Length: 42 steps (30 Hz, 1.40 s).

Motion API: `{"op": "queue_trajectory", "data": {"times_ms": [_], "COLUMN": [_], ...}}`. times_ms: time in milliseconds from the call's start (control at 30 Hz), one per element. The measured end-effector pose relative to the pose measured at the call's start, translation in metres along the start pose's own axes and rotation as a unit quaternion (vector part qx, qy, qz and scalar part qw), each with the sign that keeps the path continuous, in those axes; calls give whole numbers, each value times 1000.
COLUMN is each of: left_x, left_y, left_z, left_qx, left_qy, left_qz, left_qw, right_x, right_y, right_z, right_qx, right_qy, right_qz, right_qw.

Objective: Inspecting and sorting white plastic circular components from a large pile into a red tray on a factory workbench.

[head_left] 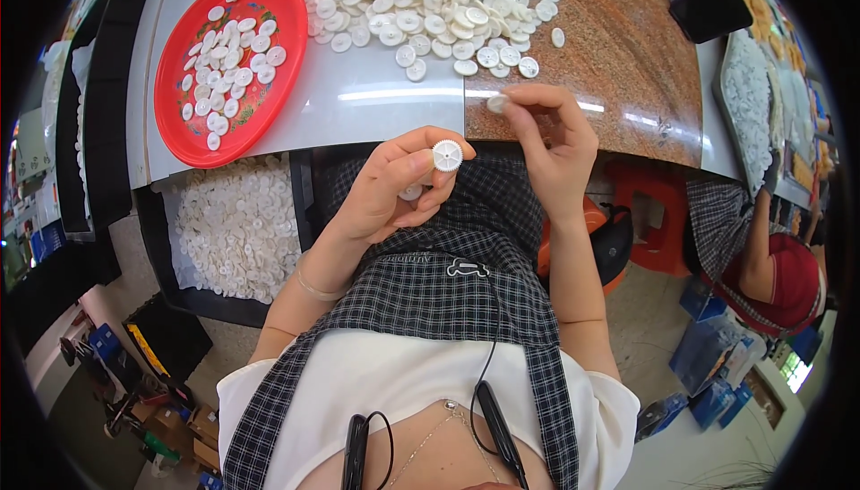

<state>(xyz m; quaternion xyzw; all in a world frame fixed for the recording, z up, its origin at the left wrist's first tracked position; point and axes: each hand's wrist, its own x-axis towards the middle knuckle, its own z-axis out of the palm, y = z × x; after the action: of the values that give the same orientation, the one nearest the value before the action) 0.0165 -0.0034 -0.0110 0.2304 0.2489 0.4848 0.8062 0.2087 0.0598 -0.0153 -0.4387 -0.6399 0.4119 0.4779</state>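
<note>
**Paired pinch grips, one part per hand**

The left hand is closed on a spoked white gear wheel, thumb and forefinger clamped at its toothed rim; the face is left uncovered, presumably so that it can be seen. A second white disc sits lower, among the curled fingers, perhaps kept there to leave the fingertips free. The right hand pinches a pale round piece between thumb and forefinger near the front edge of the granite-patterned panel; whether the piece touches the panel cannot be told.

Beyond the hands, a heap of white gear wheels spreads across this panel and the adjoining grey sheet, apparently to be within easy reach. To the left, a red oval-looking tray bears a smaller, separate group, its rim probably containing them. Below it, a black crate holds many more small white parts.
</note>
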Motion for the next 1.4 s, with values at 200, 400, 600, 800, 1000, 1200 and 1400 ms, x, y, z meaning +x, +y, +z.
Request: {"op": "queue_trajectory", "data": {"times_ms": [200, 400, 600, 800, 1000, 1200, 1400], "left_x": [-1, 3, 4, 2, 2, 1, 6], "left_y": [0, 0, -4, -8, -9, -5, -7], "left_z": [-6, 10, 12, 3, 1, 5, 7], "left_qx": [-4, -4, 246, 264, 261, 245, 2], "left_qy": [-1, 64, 132, 114, 117, 121, 75], "left_qz": [-6, 71, 118, 146, 145, 134, 109], "left_qw": [1000, 995, 953, 947, 947, 953, 991], "right_x": [-7, -9, -11, -6, 19, 17, 6], "right_y": [-15, -23, -29, -21, 4, 12, 1], "right_z": [9, 12, 18, 14, 0, -1, 1], "right_qx": [158, 219, 224, 91, -287, -252, -51], "right_qy": [-51, -69, -69, -45, 33, 2, 41], "right_qz": [64, 94, 123, 70, -135, -120, -90], "right_qw": [984, 969, 964, 992, 948, 960, 994]}}
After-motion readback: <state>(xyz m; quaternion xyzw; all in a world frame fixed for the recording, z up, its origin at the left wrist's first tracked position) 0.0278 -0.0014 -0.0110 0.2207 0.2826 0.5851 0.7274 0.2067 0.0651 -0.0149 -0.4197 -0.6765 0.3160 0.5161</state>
